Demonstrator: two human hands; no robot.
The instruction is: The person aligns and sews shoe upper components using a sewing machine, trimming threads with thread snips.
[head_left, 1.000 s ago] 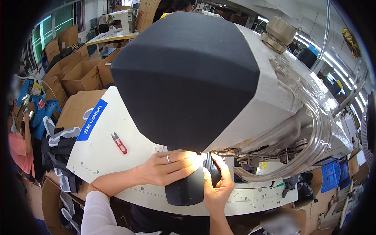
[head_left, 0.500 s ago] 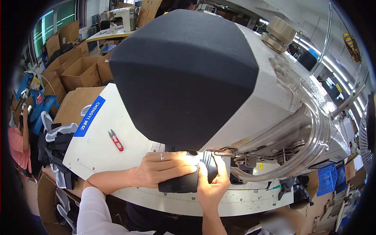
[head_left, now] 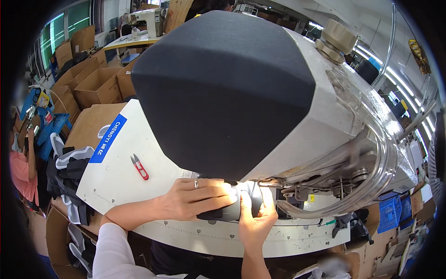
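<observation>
Under the head of a large sewing machine (head_left: 223,93) lies a dark grey, padded-looking piece (head_left: 227,213), whose exact kind I cannot make out. My left hand (head_left: 197,199), with a ring on one finger, presses its fingers flat on the piece from the left. From the right, my right hand (head_left: 256,214) grips the piece between thumb and fingers. The machine's head hides the needle area and the far part of the piece. Red-handled thread snips (head_left: 139,167) lie on the white table (head_left: 162,235), left of my hands.
A clear curved guard tube (head_left: 344,211) hangs close to the right of my hands. Cardboard boxes (head_left: 97,86) and a pile of black and grey pieces (head_left: 69,172) stand at the left, near another person's arm (head_left: 31,153). A blue crate (head_left: 389,214) is at right.
The grey piece has turned or shifted under my fingers, with less of it showing at the near left. Both hands stay on it. The whole view has shifted slightly.
</observation>
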